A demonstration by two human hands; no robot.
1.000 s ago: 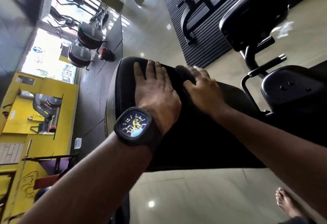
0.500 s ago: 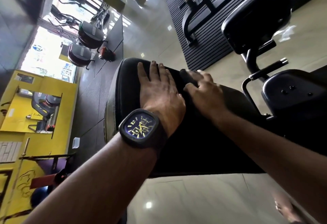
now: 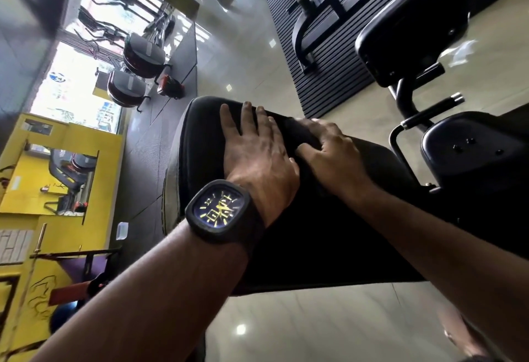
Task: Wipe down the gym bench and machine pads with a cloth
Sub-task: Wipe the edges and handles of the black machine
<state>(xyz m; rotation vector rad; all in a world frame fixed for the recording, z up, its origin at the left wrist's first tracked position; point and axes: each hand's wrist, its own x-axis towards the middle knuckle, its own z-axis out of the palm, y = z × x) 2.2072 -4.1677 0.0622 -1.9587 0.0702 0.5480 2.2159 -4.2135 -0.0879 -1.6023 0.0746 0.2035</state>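
- Nearest my feed, both forearms reach in from the bottom edge; the left wrist carries a square black watch [image 3: 221, 210] with yellow markings on its face.
- The left hand [image 3: 257, 150] lies palm-down on the black bench pad [image 3: 300, 233], its fingers [image 3: 246, 115] straight and slightly spread, their tips near the pad's far rounded end.
- Just beside it, the right hand [image 3: 337, 158] sits on a bunched dark cloth [image 3: 297, 134] on the same pad. Its fingers bend over the bunch and the thumb lies along the cloth's near side (the fingertips are blurred, so I cannot tell how tightly they close).
- The cloth rests on the bench pad's top surface between the two hands, touching both, towards the far end.
- To the right, apart from the bench, I see a black machine seat pad [image 3: 472, 150], with a chrome-tipped handle [image 3: 429, 112] and a second black pad [image 3: 412, 24] beyond it.
- A glossy beige floor [image 3: 315, 327] runs under everything, and a dark ribbed mat [image 3: 329, 81] lies further off.
- Far left, exercise bikes [image 3: 143, 52] stand by a bright window, next to a yellow wall [image 3: 71, 138].
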